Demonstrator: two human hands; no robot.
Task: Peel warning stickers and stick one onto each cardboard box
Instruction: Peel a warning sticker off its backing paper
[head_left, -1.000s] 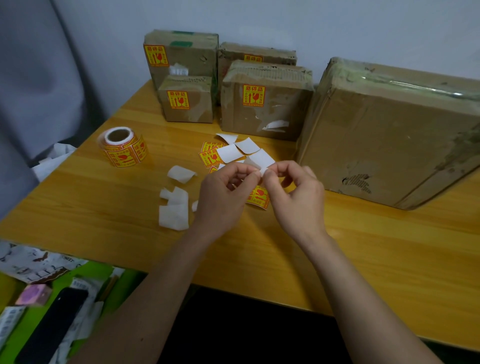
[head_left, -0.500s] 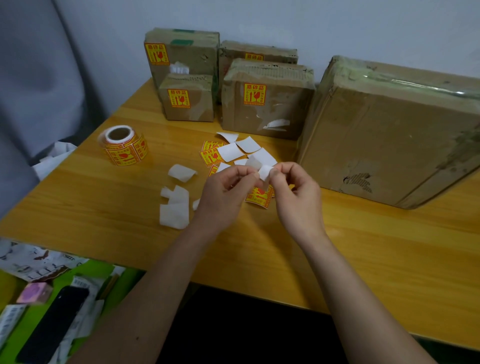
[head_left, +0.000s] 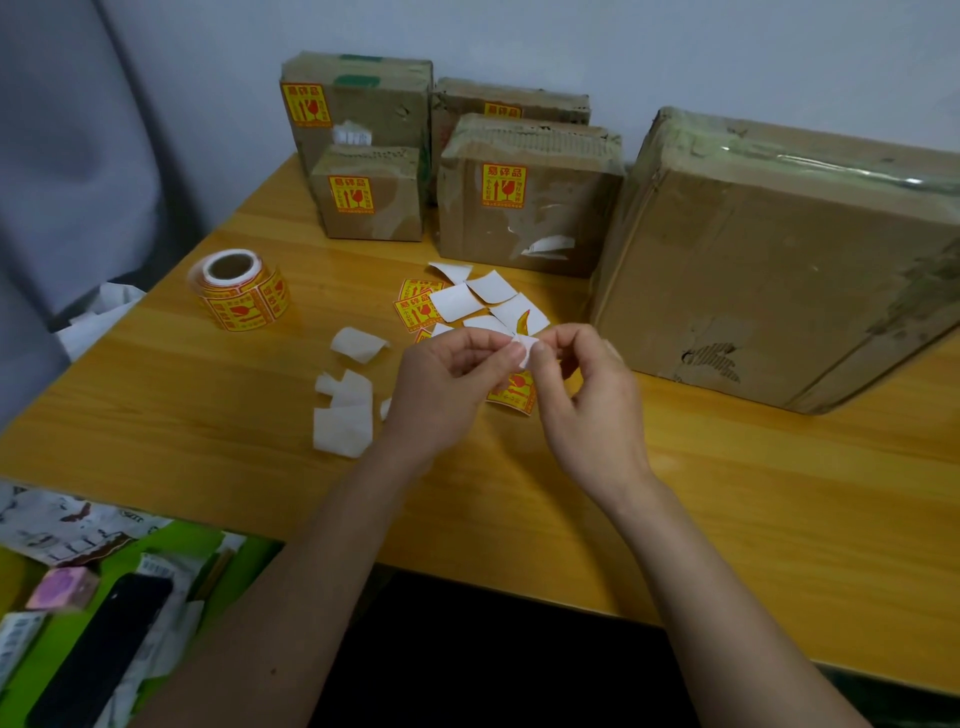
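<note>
Hands first: your left hand and right hand meet just above the table, both pinching one sticker at its top edge, w/ a white corner of backing showing between thumb and forefinger of each; yellow-and-red print hangs below, so the peel looks only just started, not yet separated. Round them on the wood lie curled white backing scraps to your left and a scatter of loose stickers and more white squares just beyond your fingers. Further left stands the sticker roll, upright on its side face, well apart from the hands. Progress, as I judge it: four boxes at the back carry a label already, i.e. the small front box, the tall one behind it, the middle box, and the rear box whose label only peeks over the top. Big box on your right shows no sticker on the faces in view, so it's prob. the one left; hidden sides can't be checked. Surface is an orange-toned wood tabletop pushed against a pale wall; grey fabric hangs at far left, and clutter incl. a dark phone-like slab sits on green below the near edge.
</note>
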